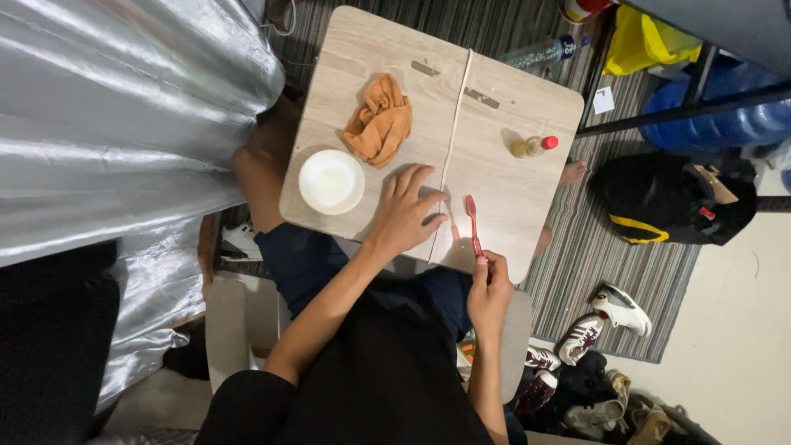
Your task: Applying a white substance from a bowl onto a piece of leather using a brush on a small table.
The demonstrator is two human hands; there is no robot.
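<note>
On the light wood surface [511, 198], a red toothbrush [472, 222] is pinched at its handle end by the right hand [490, 288]; left hand [404, 216] is laid open, flat, just beside. Brush is judged light, stiff, slim & best held mid-handle. Orange cloth [379, 119], white bowl [331, 181], small bottle [534, 146] are seen nearby; striped rug [593, 255], shoes [606, 321] below.

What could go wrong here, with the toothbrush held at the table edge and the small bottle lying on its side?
1. The right hand pinches only the end of the red toothbrush, so it may slip.
2. The small bottle lies on its side near the folding table's edge and could roll off.
3. The left hand presses near the table's fold seam, which might shift it.
</note>
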